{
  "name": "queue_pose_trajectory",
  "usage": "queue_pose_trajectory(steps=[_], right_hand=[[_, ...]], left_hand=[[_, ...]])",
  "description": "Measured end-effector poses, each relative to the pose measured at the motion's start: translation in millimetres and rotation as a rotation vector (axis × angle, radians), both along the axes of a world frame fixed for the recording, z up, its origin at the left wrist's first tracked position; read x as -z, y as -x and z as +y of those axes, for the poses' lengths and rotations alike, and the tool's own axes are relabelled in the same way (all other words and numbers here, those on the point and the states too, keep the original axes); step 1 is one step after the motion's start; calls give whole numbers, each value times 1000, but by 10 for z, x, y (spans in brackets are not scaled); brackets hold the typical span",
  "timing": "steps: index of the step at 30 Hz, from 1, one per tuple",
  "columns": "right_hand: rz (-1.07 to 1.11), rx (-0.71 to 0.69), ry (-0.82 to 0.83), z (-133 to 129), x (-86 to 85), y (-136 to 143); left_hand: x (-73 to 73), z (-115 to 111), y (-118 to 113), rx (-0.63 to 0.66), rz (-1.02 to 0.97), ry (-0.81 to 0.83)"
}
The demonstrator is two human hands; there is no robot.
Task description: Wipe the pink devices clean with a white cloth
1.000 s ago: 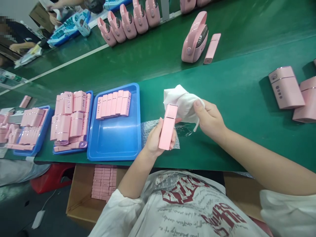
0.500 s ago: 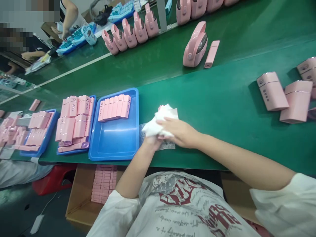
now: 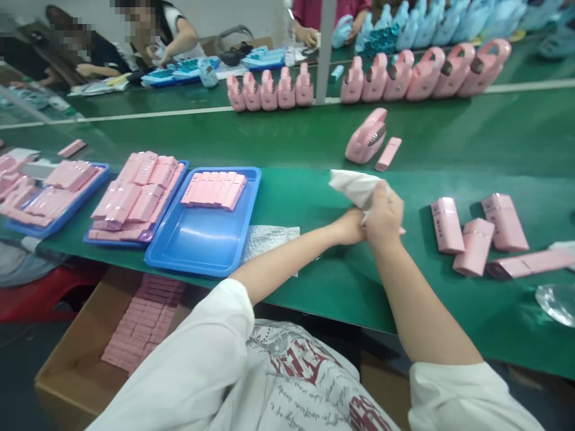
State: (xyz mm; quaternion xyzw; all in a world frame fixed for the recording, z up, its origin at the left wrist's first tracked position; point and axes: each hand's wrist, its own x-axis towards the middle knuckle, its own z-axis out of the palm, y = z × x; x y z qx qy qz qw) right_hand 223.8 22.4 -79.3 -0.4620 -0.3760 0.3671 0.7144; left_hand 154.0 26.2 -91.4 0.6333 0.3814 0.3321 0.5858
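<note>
My right hand point(image 3: 385, 212) is a closed fist around a white cloth point(image 3: 353, 184), whose loose end sticks out to the left. Against it, my left hand point(image 3: 349, 227) is closed too, its fingers mostly hidden behind the right hand and the cloth. What the left hand grips cannot be made out; only a small pinkish tip shows right of the fists. Beyond the hands, a pink handled device point(image 3: 366, 137) stands beside a slim pink stick point(image 3: 389, 154). A clear plastic bag point(image 3: 274, 239) lies left of my forearm.
A blue tray point(image 3: 197, 239) holds a row of pink pieces; fuller trays point(image 3: 135, 197) stand farther left. Pink boxy units point(image 3: 447, 224) and a clear round object point(image 3: 557, 302) are at right. Pink devices point(image 3: 398, 75) line the back, with co-workers beyond. A carton point(image 3: 72, 371) sits below the table.
Both hands have moved right with the cloth, away from the plastic bag. My right hand has gone from lying flat over the cloth to a fist around it. The view has shifted.
</note>
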Motion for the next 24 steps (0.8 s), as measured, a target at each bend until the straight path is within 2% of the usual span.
queue_pose_trajectory(steps=[3,5,7,9,10,12,13,15,17,19,22,24], right_hand=[[136,130,-31,117,-66,-152],[220,112,-62,149,-101,-190],[315,31,-52,140,-99,-174],[377,4,-11,117,-64,-124],[383,23,16,108,-41,-94],[378,72,57,96,1,-38],[372,76,72,93,16,-15],[362,50,96,86,31,21],[352,28,122,75,32,46],[345,11,142,60,33,66],[341,-14,162,49,53,80],[338,-33,185,55,81,79]], left_hand=[[-59,20,-107,119,80,-18],[-133,-16,53,225,172,-84],[-242,-42,389,215,250,-199],[-374,-26,850,40,336,-262],[-437,-3,1104,-107,384,-245],[-529,47,1602,-513,481,-217],[-549,64,1827,-643,516,-208],[-536,70,2189,-803,549,-196],[-470,53,2415,-870,555,-181],[-396,36,2519,-891,540,-151],[-363,16,2543,-841,490,-50],[-416,-36,2526,-765,422,37]])
